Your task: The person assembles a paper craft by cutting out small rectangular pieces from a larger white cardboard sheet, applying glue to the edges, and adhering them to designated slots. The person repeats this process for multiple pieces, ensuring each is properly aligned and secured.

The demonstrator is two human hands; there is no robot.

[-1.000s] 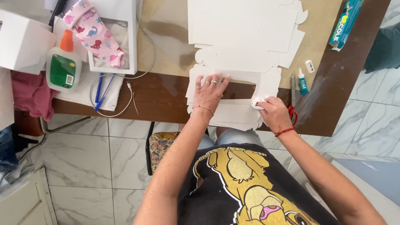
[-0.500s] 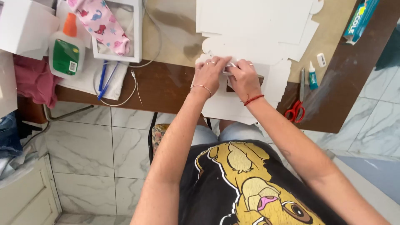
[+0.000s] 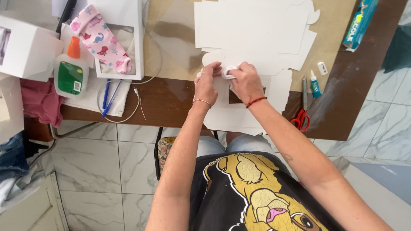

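A flat white die-cut card blank (image 3: 278,92) with a window cut-out lies at the near edge of the wooden table (image 3: 171,100). My left hand (image 3: 208,84) rests on the blank's left part and presses it down with its fingertips. Right beside it, my right hand (image 3: 247,82) is closed on a small white wad (image 3: 229,72) and rubs it on the card by the cut-out. The two hands touch each other. A stack of similar white blanks (image 3: 252,30) lies just beyond them.
Red-handled scissors (image 3: 301,119), a small glue tube (image 3: 315,84) and a white eraser (image 3: 323,68) lie right of the blank. At the left are a glue bottle (image 3: 70,70), blue pens (image 3: 109,96), a white windowed box (image 3: 124,47) with pink cloth (image 3: 102,38), and a cable (image 3: 137,98).
My right hand moved left from the blank's right flap, with the white wad, to join the left hand. Both hands shifted a little farther up the card.
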